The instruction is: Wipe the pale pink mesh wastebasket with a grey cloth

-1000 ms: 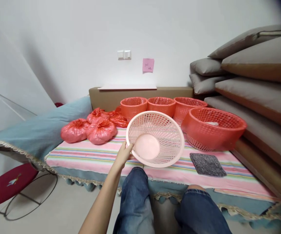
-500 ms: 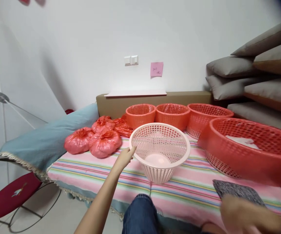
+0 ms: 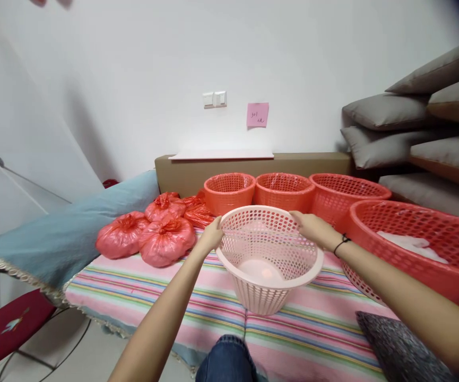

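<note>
Toward the back edge of the striped cloth (image 3: 304, 339), the pale pink basket (image 3: 263, 294) hid the foot of the middle red basket (image 3: 287, 199). At the right edge, my picture cut off the nearest red basket (image 3: 432, 225); the right forearm (image 3: 404, 294) hid some of its wall, and its rim covered part of something white (image 3: 412, 245) I couldn't identify. Toward the near right corner, the grey mat (image 3: 404, 345) ran out of view

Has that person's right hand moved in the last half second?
Yes. Judged against the grey mat, the right hand has gone forward and leftward, from near the mat to the rim of the pale basket.
</note>
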